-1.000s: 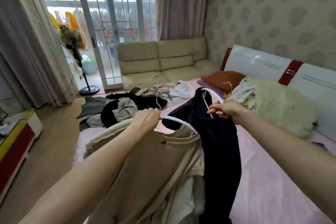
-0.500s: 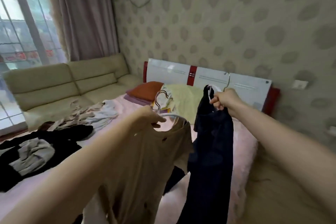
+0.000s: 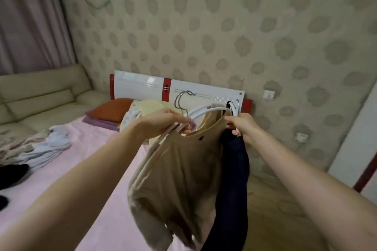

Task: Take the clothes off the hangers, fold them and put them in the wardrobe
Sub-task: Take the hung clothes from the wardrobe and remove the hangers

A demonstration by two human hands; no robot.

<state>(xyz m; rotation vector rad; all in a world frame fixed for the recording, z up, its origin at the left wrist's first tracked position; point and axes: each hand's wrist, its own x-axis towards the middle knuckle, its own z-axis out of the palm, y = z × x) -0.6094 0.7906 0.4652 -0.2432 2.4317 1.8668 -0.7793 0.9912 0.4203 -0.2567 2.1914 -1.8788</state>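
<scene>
A patterned wallpapered wall (image 3: 224, 26) fills the upper half of the view, beige with rows of darker rounded motifs. Below it, a bed covered with a pale pink sheet (image 3: 98, 169) runs from the lower left toward a white headboard with red trim (image 3: 142, 85). A cream sofa (image 3: 40, 96) stands along the left, just beyond the bed, under a mauve curtain (image 3: 26, 16). An orange pillow (image 3: 110, 108) lies on a purple one at the head of the bed, beside a pale yellow blanket (image 3: 151, 106). Loose light-coloured clothes (image 3: 38, 146) and a black garment (image 3: 10, 173) lie on the sheet at the left edge.

Two bare forearms reach forward from the bottom corners and meet in the middle. A tan T-shirt (image 3: 183, 179) hangs between them, over the near edge of the bed, still on white plastic hangers (image 3: 206, 111) with metal hooks (image 3: 181, 98). The left hand (image 3: 161, 122) grips the hangers at the shirt's left shoulder, fingers curled round them. The right hand (image 3: 242, 126) pinches the shirt's right shoulder together with another hanger, from which a navy garment (image 3: 234, 179) hangs straight down, touching the tan shirt's right side. Two small wall sockets (image 3: 268, 94) sit on the wall to the right of the headboard.
</scene>
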